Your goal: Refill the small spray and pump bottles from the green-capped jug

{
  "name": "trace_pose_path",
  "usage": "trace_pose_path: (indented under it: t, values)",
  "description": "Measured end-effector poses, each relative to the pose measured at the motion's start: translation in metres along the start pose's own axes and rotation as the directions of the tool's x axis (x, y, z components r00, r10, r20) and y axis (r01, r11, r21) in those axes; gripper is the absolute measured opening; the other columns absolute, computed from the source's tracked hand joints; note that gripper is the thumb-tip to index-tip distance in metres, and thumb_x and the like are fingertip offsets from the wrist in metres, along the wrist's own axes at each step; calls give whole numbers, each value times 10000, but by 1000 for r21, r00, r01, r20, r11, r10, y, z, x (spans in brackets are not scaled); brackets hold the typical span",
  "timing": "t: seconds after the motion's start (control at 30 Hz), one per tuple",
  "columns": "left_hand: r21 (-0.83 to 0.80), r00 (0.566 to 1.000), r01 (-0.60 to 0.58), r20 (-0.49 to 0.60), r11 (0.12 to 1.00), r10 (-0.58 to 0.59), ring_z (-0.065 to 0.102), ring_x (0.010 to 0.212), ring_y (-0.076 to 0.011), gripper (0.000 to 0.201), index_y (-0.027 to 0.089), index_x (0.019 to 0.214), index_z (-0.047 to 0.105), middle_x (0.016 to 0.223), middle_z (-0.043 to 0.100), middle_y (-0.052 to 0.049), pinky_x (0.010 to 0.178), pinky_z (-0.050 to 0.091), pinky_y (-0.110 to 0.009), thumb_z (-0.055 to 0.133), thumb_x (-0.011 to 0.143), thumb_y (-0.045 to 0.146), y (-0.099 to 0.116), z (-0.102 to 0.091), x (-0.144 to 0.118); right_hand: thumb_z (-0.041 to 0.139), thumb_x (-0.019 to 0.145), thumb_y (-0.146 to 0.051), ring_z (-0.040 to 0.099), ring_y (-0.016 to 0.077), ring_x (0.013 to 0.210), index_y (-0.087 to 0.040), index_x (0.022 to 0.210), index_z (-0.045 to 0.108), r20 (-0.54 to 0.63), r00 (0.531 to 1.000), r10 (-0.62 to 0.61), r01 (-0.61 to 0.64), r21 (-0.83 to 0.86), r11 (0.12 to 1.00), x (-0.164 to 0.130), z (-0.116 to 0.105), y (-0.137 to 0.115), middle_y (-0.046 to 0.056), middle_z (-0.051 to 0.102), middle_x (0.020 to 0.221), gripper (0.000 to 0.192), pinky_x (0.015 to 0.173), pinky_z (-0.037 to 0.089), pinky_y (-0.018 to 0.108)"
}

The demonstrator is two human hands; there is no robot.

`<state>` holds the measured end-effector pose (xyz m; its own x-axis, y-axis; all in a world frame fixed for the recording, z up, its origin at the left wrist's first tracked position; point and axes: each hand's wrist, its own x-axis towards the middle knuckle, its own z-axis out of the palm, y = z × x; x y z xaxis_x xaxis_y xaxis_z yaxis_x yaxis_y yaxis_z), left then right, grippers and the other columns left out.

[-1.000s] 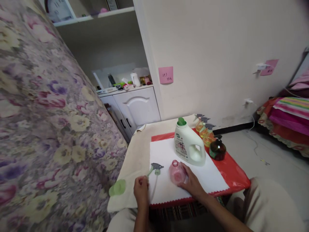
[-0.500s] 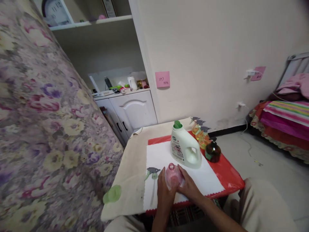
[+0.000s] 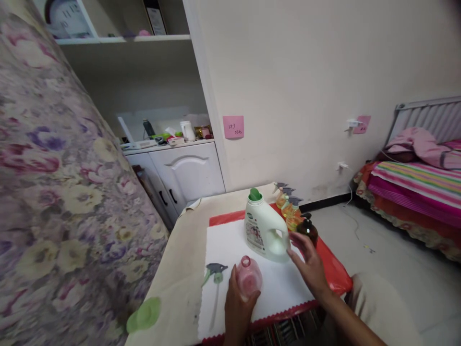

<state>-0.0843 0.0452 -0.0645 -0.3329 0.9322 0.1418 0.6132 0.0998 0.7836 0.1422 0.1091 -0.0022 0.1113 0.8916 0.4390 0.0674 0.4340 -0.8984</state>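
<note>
My left hand (image 3: 240,300) is wrapped round a clear pink bottle (image 3: 249,278) whose mouth has no top on it. My right hand (image 3: 309,264) is open, fingers apart, at the handle side of a large pale green detergent jug (image 3: 257,230); whether the fingertips touch it I cannot tell. Something green sits in the jug's open neck. Left of the bottle, a spray trigger head (image 3: 217,273) with its dip tube lies on the white sheet (image 3: 230,235). A green cap or cup (image 3: 144,315) lies at the table's left edge.
Several spray bottles (image 3: 290,211) with amber liquid stand in a row behind the jug. A dark brown pump bottle (image 3: 307,230) is close to my right hand. Red plastic (image 3: 333,264) lies under the white sheet. A flowered curtain (image 3: 82,216) hangs at the left.
My right hand has let go of the pink bottle and moved right and forward to the jug's handle. My left hand still holds the bottle. The view has shifted slightly.
</note>
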Motion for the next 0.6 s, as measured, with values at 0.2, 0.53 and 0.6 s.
trace_pose_path:
  t: [0.2,0.53,0.6]
  values:
    - [48,996,82,33,995,-83,430,1318,-259,869,187,1420,227,1480,401,-109,1010,395,-308,660,672,280,1,-1,2,722,706,-404,599,290,1083,-197,1147,548,25,994,105,-106,27,994,50,5,12,123,620,1193,517,969,469,463]
    - [28,993,106,57,994,-107,441,1309,-252,882,213,1415,234,1467,426,-85,1015,387,-298,651,639,247,-3,-2,2,757,582,-506,565,165,512,-145,828,669,176,968,178,-181,0,984,81,23,17,1,645,570,446,464,446,255]
    - [23,994,93,52,995,-94,436,1311,-254,896,195,1420,232,1465,428,-94,1015,384,-294,657,634,260,-5,-1,1,755,577,-501,511,140,460,-144,824,662,174,967,184,-185,-6,983,81,26,19,-19,606,530,444,431,406,241]
